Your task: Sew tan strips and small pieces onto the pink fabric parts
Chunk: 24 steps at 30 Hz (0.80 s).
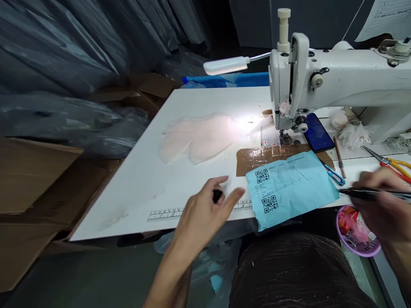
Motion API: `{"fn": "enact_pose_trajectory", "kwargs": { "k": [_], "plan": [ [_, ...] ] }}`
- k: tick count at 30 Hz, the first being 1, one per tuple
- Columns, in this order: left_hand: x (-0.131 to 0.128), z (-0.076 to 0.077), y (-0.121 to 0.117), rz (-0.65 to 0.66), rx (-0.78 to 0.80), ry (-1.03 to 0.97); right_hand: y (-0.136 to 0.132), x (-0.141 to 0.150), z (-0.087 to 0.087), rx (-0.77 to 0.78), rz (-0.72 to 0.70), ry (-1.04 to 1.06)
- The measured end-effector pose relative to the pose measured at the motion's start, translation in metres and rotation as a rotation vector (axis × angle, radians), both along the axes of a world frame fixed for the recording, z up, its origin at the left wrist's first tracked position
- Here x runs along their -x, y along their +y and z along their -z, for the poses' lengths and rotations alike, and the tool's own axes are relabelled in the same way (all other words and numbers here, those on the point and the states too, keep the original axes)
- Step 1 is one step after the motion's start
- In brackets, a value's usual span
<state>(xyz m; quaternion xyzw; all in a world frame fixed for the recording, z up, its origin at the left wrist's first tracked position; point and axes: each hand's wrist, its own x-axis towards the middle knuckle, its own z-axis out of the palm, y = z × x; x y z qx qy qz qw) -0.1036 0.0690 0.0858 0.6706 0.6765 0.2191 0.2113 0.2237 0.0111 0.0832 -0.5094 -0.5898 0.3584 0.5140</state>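
My left hand (205, 205) is over the front of the white table, its thumb and index finger apart. A black pen cap (217, 196) is tucked in the curled fingers of that hand. My right hand (385, 205), somewhat blurred, grips a black pen (369, 193) with its tip pointing left. Between the two hands lies a light blue printed paper (292, 184) with QR codes, its lower edge hanging past the table edge. The pen tip is close to the paper's right edge; whether it touches cannot be made out.
A white sewing machine (337, 77) stands at the back right. Pale sheer fabric pieces (205, 137) lie left of its needle. Near it are a phone (317, 132), blue thread snips (335, 176) and scissors (390, 161). A purple basket (359, 252) sits below; cardboard boxes (35, 175) stand left.
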Motion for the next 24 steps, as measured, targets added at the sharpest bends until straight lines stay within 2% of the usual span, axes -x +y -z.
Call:
{"fn": "enact_pose_trajectory", "kwargs": {
  "k": [1, 3, 6, 8, 10, 13, 15, 19, 24],
  "plan": [
    [-0.008, 0.001, 0.011, 0.001, 0.034, 0.048, 0.013, 0.014, 0.005, 0.034, -0.049, 0.105],
    [-0.026, 0.002, 0.025, 0.027, 0.041, 0.147, 0.036, 0.036, 0.018, 0.118, -0.107, 0.149],
    [-0.044, 0.004, 0.032, 0.13, -0.003, 0.225, 0.05, 0.046, 0.034, 0.156, -0.077, 0.167],
    [-0.047, 0.006, 0.032, 0.213, -0.018, 0.139, 0.049, 0.045, 0.039, 0.142, -0.041, 0.189],
    [-0.049, 0.007, 0.034, 0.255, -0.054, -0.062, 0.045, 0.044, 0.039, 0.128, -0.013, 0.184],
    [-0.055, 0.01, 0.039, 0.238, -0.134, -0.411, 0.041, 0.046, 0.036, 0.09, -0.011, 0.099],
    [-0.061, 0.013, 0.042, 0.192, -0.189, -0.545, 0.04, 0.049, 0.033, 0.047, -0.004, 0.032],
    [-0.069, 0.021, 0.043, 0.094, -0.284, -0.5, 0.038, 0.054, 0.028, -0.023, 0.013, -0.044],
    [-0.068, 0.025, 0.041, 0.094, -0.294, -0.47, 0.037, 0.059, 0.027, -0.026, -0.008, -0.159]
  ]
}}
